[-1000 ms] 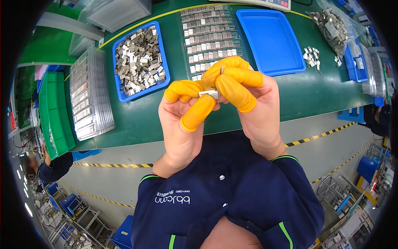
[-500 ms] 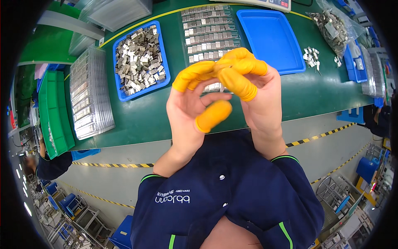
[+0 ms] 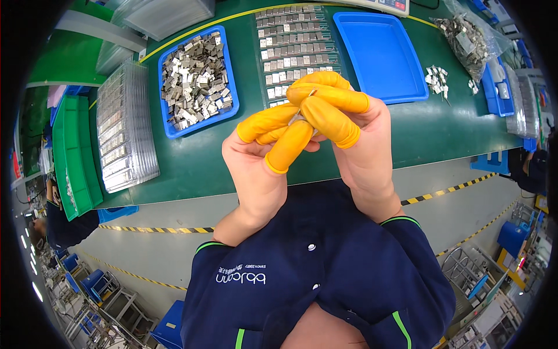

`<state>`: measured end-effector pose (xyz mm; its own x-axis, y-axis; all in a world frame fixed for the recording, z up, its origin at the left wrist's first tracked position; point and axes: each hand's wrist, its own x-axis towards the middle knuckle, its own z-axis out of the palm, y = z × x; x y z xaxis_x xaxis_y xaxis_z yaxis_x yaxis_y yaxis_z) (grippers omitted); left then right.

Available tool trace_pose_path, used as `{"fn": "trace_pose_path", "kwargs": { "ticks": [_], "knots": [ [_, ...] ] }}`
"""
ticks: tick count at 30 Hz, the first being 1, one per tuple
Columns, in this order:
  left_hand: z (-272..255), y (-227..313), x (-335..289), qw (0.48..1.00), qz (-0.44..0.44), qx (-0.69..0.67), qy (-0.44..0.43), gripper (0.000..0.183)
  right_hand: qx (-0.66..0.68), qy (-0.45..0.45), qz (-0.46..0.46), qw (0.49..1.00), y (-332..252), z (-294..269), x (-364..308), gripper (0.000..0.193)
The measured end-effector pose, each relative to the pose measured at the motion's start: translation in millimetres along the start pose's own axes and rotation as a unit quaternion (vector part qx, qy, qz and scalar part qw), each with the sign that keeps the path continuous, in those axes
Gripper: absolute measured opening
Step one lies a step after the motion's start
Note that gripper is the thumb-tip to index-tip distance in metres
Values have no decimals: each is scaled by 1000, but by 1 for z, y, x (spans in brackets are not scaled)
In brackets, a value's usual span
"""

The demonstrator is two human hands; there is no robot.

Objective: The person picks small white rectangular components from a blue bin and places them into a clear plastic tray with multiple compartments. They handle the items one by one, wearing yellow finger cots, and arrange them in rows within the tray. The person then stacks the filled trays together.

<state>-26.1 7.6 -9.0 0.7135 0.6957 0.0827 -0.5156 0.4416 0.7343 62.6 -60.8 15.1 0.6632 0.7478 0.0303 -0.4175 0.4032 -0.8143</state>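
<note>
Both hands meet in front of my chest, wearing yellow finger covers. Between the thumb and fingers of my left hand is a small silvery metal connector, mostly covered by the fingertips. My right hand pinches thumb and forefinger together beside it; a thin metal edge shows at their tips, and I cannot tell whether it belongs to the same piece. Just beyond the hands lies a clear tray with rows of small metal connectors. Left of it, a blue tray holds a heap of similar connectors.
Another blue tray lies right of the rows, beside a small pile of white-and-metal pieces. Farther right is a plastic bag of parts. Stacked clear trays and a green bin stand left. A scale sits at the back.
My left thumb has closed in against the fingers, and the metal connector now shows between the hands. Both hands have shifted slightly left.
</note>
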Motion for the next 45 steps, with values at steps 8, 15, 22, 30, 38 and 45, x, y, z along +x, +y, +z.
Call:
{"fn": "trace_pose_path", "kwargs": {
  "ticks": [8, 15, 22, 30, 38, 45],
  "knots": [
    [2, 7, -5, 1000, 4, 16, -2, 27, 48, -11, 17, 999, -1, 3, -5, 13],
    [3, 7, -5, 1000, 17, 5, -20, 28, 92, -13, 34, 995, 0, 4, -7, 19],
    [-2, 6, -6, 1000, 10, 23, -7, 28, 99, -39, 53, 993, 4, 0, -7, 26],
    [-7, 6, -5, 999, 9, 34, -7, 27, 112, -29, 70, 991, 3, 5, -4, 17],
    [-5, 4, -4, 1000, 10, 9, -16, 27, 63, -44, 6, 997, 5, 4, -1, 13],
    [-7, 3, -3, 999, 1, 25, -23, 27, 73, -31, 47, 996, 6, 1, -1, 12]
  ]
}}
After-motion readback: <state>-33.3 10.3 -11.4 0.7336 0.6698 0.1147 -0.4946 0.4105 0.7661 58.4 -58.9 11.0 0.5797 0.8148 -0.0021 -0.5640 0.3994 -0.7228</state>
